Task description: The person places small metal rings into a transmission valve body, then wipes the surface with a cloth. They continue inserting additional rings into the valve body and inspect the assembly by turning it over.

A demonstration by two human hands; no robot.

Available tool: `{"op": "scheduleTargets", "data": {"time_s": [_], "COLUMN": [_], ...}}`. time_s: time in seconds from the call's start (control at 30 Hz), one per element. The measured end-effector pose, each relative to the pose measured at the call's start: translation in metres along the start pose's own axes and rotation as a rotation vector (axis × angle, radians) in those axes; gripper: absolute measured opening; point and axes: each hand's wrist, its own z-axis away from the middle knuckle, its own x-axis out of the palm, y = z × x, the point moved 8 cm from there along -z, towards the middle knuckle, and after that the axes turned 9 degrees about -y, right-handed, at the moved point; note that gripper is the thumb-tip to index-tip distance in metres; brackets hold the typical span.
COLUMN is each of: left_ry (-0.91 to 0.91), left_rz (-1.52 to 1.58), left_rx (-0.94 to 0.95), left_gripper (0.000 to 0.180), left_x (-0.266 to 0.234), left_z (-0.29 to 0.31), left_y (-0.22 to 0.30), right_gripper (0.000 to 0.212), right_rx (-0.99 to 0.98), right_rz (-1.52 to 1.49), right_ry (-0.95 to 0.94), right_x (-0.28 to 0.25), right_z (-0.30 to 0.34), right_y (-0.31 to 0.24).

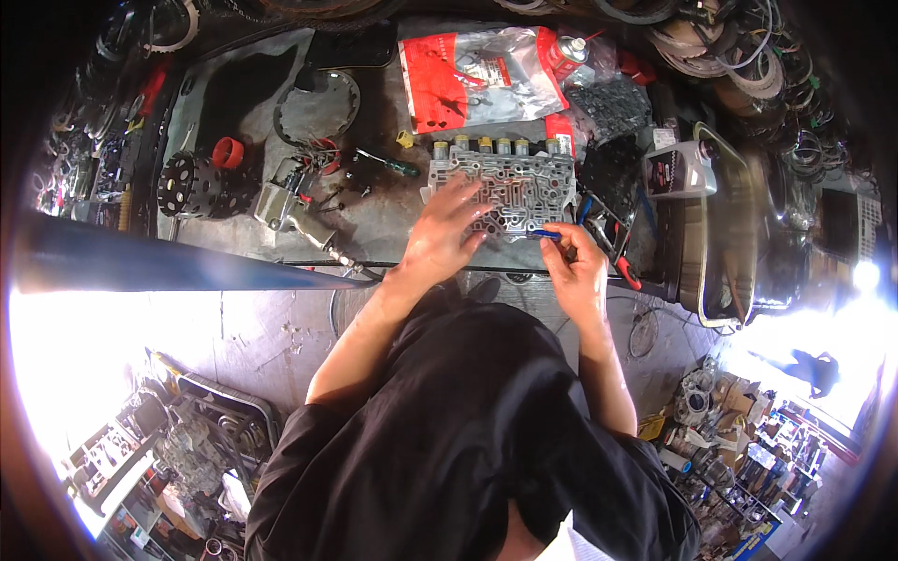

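On the bench lies a silver transmission valve body (528, 192), its face cut with many winding channels. A row of solenoids runs along its far edge. My left hand (445, 229) reaches over the near left part of it, fingers outstretched and apart, with nothing visibly held. Whether the fingertips touch the metal I cannot tell. At the near right edge my right hand (576, 262) pinches a small blue tool (543, 234) that points left over the valve body. What kind of tool it is, I cannot make out; the fingers hide part of it.
Left of the valve body are a screwdriver (393, 164), an air gun (292, 220), a red ring (226, 152) and a black perforated drum (181, 184). Behind it lie a red-and-clear plastic bag (477, 79) and a spray can (567, 54). A bottle (680, 170) and a metal pan (700, 266) stand right.
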Motion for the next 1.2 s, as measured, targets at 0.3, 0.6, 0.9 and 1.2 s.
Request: {"op": "scheduleTargets", "data": {"time_s": [0.3,0.6,0.9,1.2], "left_ry": [0.016,0.011,0.012,-0.004], "left_rz": [-0.061,-0.056,-0.051,-0.048], "left_rx": [0.035,-0.006,-0.008,-0.031], "left_gripper": [0.044,0.045,0.044,0.043], "left_x": [0.019,0.018,0.017,0.019], "left_z": [0.009,0.007,0.006,0.006], "left_y": [-0.007,-0.006,-0.006,-0.007], "right_gripper": [0.022,0.022,0.023,0.022], "right_rx": [-0.161,-0.166,-0.230,-0.198], "right_rz": [0.082,0.056,0.102,0.086], "right_ry": [0.047,0.054,0.058,0.043], "right_x": [0.011,0.020,0.022,0.023], "right_z": [-0.013,-0.018,-0.018,-0.019], "right_y": [-0.009,0.003,-0.004,-0.003]}}
